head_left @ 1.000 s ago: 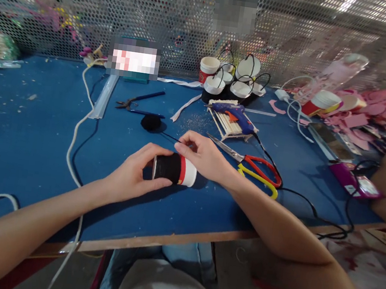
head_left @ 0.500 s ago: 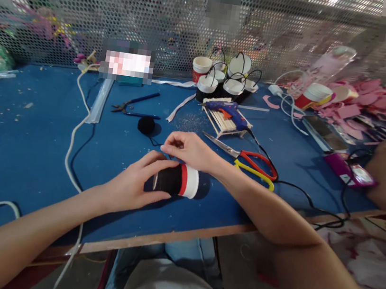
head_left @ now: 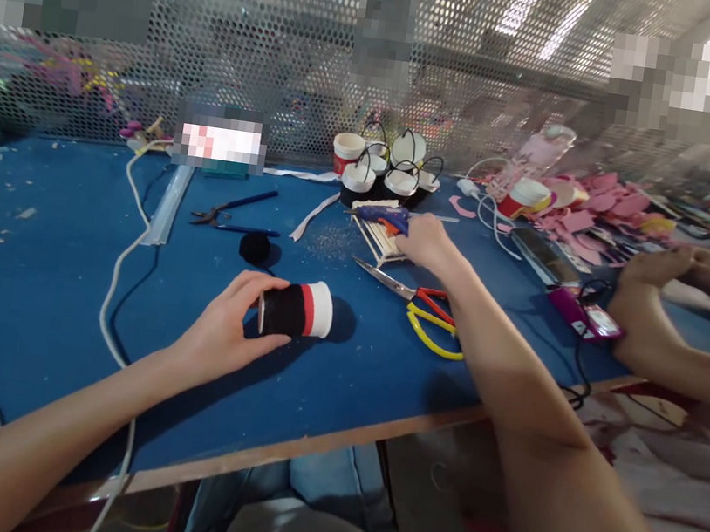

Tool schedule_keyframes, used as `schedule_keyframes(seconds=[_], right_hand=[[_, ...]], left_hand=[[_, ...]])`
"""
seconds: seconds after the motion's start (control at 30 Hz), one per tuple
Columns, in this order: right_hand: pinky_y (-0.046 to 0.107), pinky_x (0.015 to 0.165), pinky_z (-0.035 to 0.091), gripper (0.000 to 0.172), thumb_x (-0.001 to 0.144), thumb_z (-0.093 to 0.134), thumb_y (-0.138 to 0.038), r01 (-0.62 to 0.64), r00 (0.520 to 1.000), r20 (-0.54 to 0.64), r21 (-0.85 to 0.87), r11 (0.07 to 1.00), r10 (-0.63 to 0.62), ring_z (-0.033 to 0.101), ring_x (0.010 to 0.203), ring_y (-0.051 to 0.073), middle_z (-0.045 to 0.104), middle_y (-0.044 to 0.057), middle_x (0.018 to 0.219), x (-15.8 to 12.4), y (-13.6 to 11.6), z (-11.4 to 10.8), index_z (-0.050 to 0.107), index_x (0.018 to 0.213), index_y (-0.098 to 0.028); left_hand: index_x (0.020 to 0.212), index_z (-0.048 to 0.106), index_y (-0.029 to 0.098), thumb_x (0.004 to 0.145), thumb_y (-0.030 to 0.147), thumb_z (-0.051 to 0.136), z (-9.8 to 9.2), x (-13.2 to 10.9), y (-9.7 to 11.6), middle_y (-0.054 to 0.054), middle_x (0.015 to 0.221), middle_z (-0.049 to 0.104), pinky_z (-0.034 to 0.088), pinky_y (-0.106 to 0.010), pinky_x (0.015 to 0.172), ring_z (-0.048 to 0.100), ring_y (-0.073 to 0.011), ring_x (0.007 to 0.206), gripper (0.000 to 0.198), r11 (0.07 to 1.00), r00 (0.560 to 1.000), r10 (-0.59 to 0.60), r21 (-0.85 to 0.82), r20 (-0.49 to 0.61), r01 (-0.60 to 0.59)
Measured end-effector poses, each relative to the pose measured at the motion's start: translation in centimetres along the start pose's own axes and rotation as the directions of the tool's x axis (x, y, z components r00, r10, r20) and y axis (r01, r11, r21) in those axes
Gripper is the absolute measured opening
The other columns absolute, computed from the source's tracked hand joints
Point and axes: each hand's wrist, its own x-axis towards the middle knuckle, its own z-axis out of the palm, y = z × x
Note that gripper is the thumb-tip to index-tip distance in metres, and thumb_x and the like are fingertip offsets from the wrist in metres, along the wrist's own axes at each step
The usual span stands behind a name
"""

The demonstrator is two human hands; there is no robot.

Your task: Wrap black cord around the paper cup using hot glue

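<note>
My left hand (head_left: 230, 316) is closed around a paper cup (head_left: 288, 309) lying on its side, wrapped in black yarn with a red band and a white rim. Behind the cup rests a small ball of black yarn (head_left: 255, 247). Farther off, my right hand (head_left: 428, 243) has its fingers around the handle of a blue glue gun (head_left: 379, 215), which lies on a little rack of sticks (head_left: 371, 242). Scissors (head_left: 431, 330) with red and yellow handles lie beneath my right forearm, partly hidden by it.
Pliers (head_left: 223, 214) and clear glue sticks (head_left: 168, 209) lie left of the yarn. Several black-handled cups (head_left: 358, 180) stand at the back. A white cable (head_left: 108, 302) crosses the left side. At right are pink scraps (head_left: 602, 199), a phone (head_left: 541, 255) and another person's arm (head_left: 655, 335).
My right hand has left the yarn beside the cup and reached forward and right to the glue gun. My left hand still holds the cup. The view has shifted slightly.
</note>
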Motion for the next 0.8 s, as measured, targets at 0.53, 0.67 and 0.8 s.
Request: schedule_keyframes(seconds=[0.53,0.67,0.8], right_hand=[[0.030,0.054,0.046,0.021,0.072,0.061,-0.036,0.103,0.990,0.010,0.623,0.775,-0.140,0.056,0.056,0.016,0.060,0.002,0.061,-5.1,-1.1,-1.0,0.059,0.079,-0.016],[0.026,0.048,0.047,0.028,0.073,0.062,-0.043,0.081,0.957,0.140,0.710,0.700,-0.253,0.056,0.053,0.014,0.062,0.003,0.065,-8.5,-3.0,-1.6,0.061,0.081,-0.016],[0.024,0.044,0.047,0.030,0.073,0.062,-0.044,-0.001,0.931,0.256,0.713,0.701,-0.259,0.057,0.052,0.013,0.063,0.003,0.062,-10.3,-3.6,-1.3,0.062,0.081,-0.015]], left_hand=[[0.122,0.043,0.025,0.077,0.028,0.065,-0.1,0.1,-1.0,-0.007,0.117,0.047,0.053,-0.034,0.082,0.056,-0.0196,0.101,0.050,0.989,0.999,-0.005,-0.148,-0.048,-0.003],[0.120,0.045,0.023,0.077,0.020,0.062,-0.3,0.2,-1.1,-0.009,0.122,0.045,0.050,-0.037,0.089,0.049,-0.0223,0.113,0.046,0.995,0.995,0.059,-0.071,-0.080,-0.064],[0.119,0.046,0.023,0.078,0.018,0.062,-0.4,0.4,-1.4,-0.010,0.125,0.045,0.045,-0.043,0.096,0.046,-0.0243,0.118,0.044,0.997,0.992,0.082,-0.005,-0.092,-0.083]])
